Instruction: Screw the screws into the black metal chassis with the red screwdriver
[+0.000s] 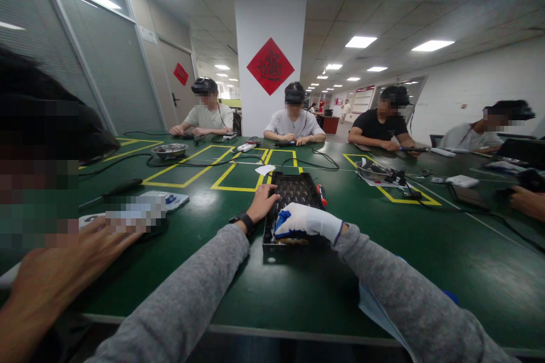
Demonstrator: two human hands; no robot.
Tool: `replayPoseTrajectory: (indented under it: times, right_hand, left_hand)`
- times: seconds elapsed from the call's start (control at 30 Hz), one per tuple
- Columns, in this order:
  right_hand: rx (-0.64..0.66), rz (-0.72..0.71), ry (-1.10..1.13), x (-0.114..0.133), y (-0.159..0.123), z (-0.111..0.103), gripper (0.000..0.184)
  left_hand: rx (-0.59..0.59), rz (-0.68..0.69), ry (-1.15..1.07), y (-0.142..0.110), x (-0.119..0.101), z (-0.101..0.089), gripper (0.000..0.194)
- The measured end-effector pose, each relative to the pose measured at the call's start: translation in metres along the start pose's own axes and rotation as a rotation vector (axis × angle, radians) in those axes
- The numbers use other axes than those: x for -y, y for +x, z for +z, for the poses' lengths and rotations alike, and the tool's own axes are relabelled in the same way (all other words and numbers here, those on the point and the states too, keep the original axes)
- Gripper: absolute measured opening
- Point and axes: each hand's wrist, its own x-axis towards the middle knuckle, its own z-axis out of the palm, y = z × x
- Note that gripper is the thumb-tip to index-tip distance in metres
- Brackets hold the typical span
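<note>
black tray (293,190): near end hidden under gloved right hand (307,221)
grip of right hand: cannot tell
desk (298,289): near edge cut off

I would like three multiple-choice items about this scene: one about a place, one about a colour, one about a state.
1. Where does the left hand rest?
A. on the left edge of the black tray
B. on a metal bowl
C. in the lap

2. What colour is the glove on the right hand?
A. all black
B. white with blue
C. yellow

3. How is the left hand?
A. gloved
B. bare, with a dark watch at the wrist
C. holding a cable

Answers: 1 A, its fingers lie on the tray's left rim; 2 B, the glove is white with a blue fingertip area; 3 B, bare skin and a wristband show.
</note>
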Motion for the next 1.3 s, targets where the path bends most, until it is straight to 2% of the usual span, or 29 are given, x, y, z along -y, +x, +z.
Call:
replayPoseTrajectory:
  times: [0.33, 0.57, 0.73, 0.83, 0.9, 1.0, 1.1, 1.13, 1.2, 1.3]
  right_hand:
    - [-0.016, -0.089, 0.064, -0.021, 0.008, 0.002, 0.034]
    - [-0.006, -0.084, 0.078, -0.017, 0.004, 0.001, 0.029]
    - [-0.009, -0.073, 0.131, -0.013, 0.000, 0.002, 0.037]
    - [-0.037, -0.126, 0.142, -0.014, 0.005, -0.007, 0.038]
    - [-0.137, -0.128, 0.148, -0.016, 0.010, -0.026, 0.037]
    - [-0.326, 0.018, 0.058, -0.024, 0.016, -0.070, 0.037]
    - [-0.505, 0.363, -0.361, -0.044, 0.016, -0.109, 0.041]
    - [-0.521, 0.439, -0.412, -0.052, 0.015, -0.116, 0.043]
    - [-0.532, 0.517, -0.447, -0.071, 0.013, -0.118, 0.048]
    - [-0.523, 0.589, -0.446, -0.096, 0.013, -0.105, 0.057]
  left_hand:
    - [0.005, -0.020, 0.000, -0.001, -0.001, 0.000, 0.035]
    - [0.004, -0.013, 0.001, -0.001, -0.004, -0.001, 0.034]
    - [0.002, -0.008, 0.004, -0.001, -0.003, -0.001, 0.033]
    - [0.002, -0.011, 0.002, -0.001, -0.003, -0.001, 0.033]
    - [0.003, -0.018, -0.007, -0.001, -0.004, -0.002, 0.034]
    - [0.002, -0.020, -0.029, -0.001, -0.007, -0.004, 0.034]
    - [0.005, 0.001, -0.065, -0.002, -0.009, -0.005, 0.033]
    - [0.012, 0.002, -0.077, -0.002, -0.009, -0.005, 0.034]
    - [0.030, -0.009, -0.099, -0.004, -0.010, -0.006, 0.036]
    - [0.052, -0.037, -0.120, -0.006, -0.010, -0.006, 0.041]
